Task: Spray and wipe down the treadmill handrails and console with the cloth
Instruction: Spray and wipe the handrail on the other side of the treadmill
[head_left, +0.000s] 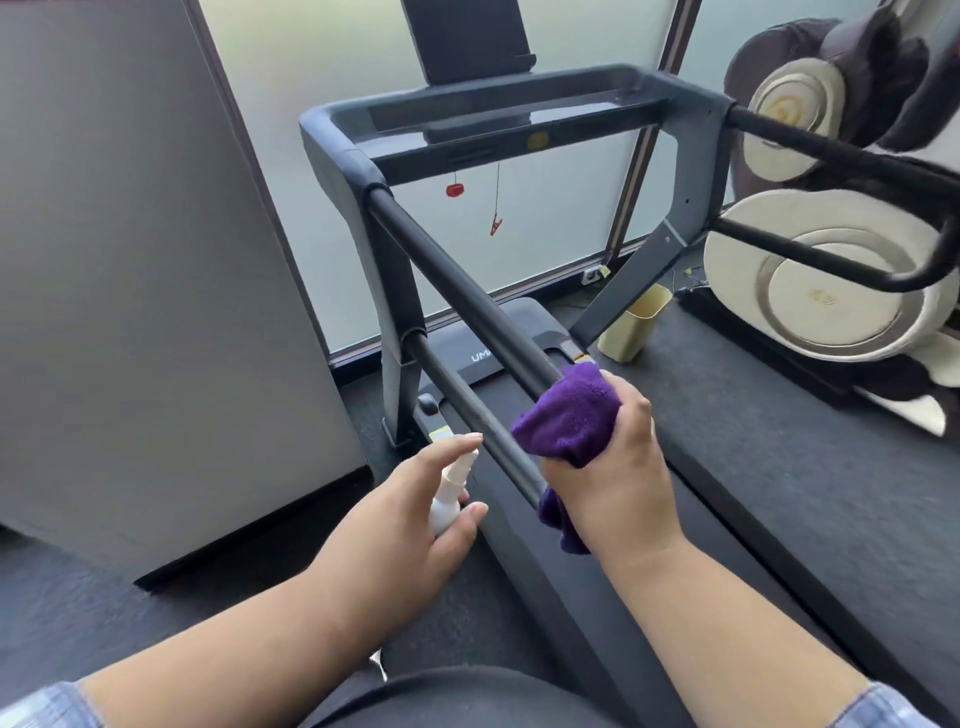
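A crumpled purple microfibre cloth (569, 415) is gripped in the right hand (613, 467), whose fingers are curled round the fabric and round the black tubular upper handrail (457, 291) on the left side of the dark grey treadmill (395, 291); the cloth is wrapped over the near end of that rail, with a loose tail of fabric hanging below the palm. A small white plastic spray bottle (449, 493) is held in the left hand (415, 525), just beside the lower black rail (467, 410), with the forefinger laid over the nozzle top and the thumb pressed against the bottle's body. The nozzle is pointed towards the rails. Further away, the grey console frame (519, 111) is seen spanning the two sides of the machine, with a dark screen (467, 39) standing above it and a red safety key (455, 189) and a red clip (496, 226) dangling beneath it on cords. The right-hand black handrail (831, 150) is seen well apart from both hands. A pale yellow plastic bin (634, 325) is stood on the dark carpeted floor (779, 441) near the treadmill's front right upright, and a cream and brown massage chair (831, 270) is placed at the right edge. Frosted glass panels (322, 62) are seen behind the machine.
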